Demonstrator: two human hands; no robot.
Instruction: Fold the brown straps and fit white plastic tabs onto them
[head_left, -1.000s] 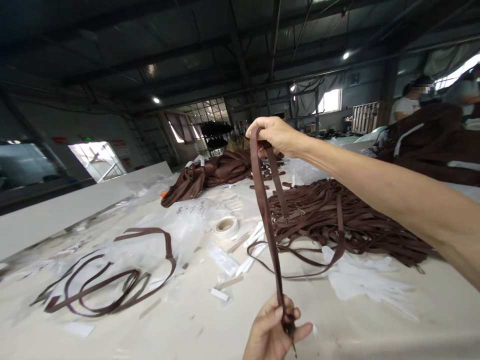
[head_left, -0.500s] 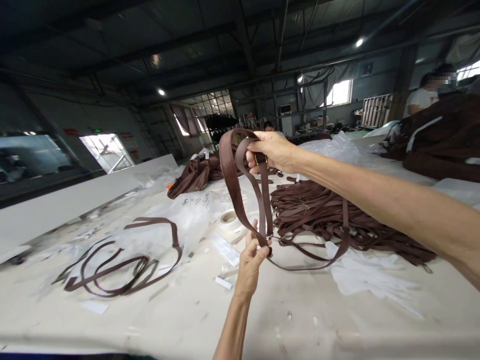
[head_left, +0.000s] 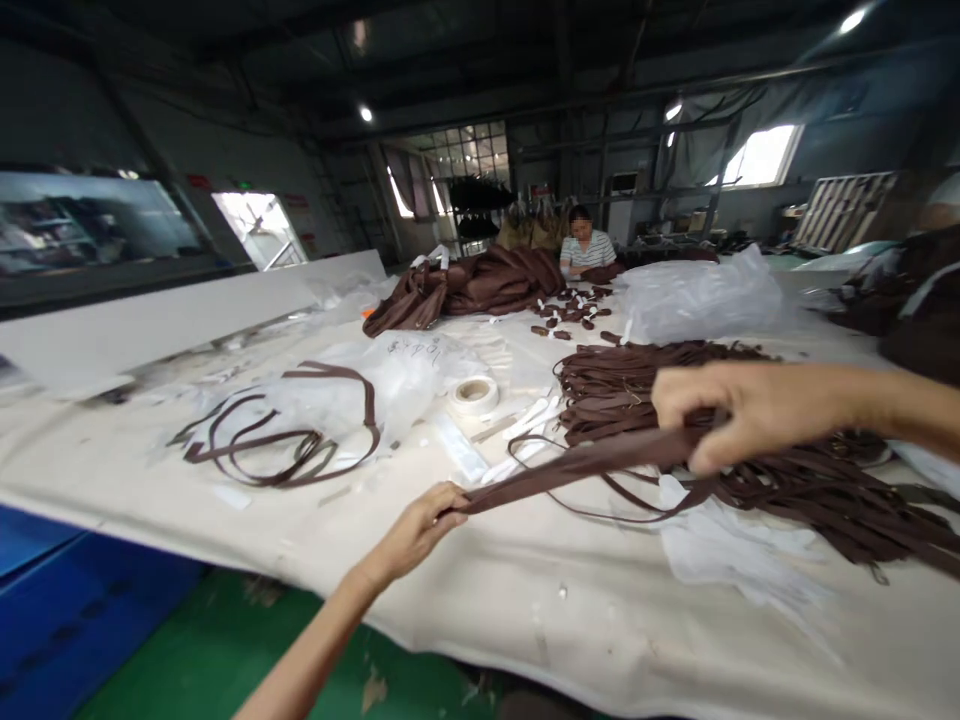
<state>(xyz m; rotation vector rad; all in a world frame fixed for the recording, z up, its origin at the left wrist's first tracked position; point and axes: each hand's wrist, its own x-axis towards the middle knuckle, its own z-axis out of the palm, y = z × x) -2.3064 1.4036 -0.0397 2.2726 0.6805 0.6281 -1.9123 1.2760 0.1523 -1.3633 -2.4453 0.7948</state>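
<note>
A brown strap (head_left: pixel 566 472) is stretched between my two hands above the table. Its left end is pinched in the closed fingers of my left hand (head_left: pixel 421 525), low in the middle of the view. My right hand (head_left: pixel 731 405), a little blurred, is closed around the strap farther right. Below and behind my right hand lies a large pile of brown straps (head_left: pixel 615 395) with small metal fittings. A thin strap loops on the table beneath the stretched one. White gloves (head_left: pixel 727 550) lie in front of the pile.
A roll of white tape (head_left: pixel 474 394) sits mid-table. Coiled straps (head_left: pixel 367 400) lie on clear plastic at left. Brown bags (head_left: pixel 480 285) and a plastic sheet (head_left: pixel 697 300) are at the back, where a person (head_left: pixel 589 248) sits. The table edge (head_left: pixel 300 580) runs along the front.
The strap was looped up in my raised right hand; now it is pulled out lengthwise. My right hand has moved down and right, my left hand left. The view has tilted down.
</note>
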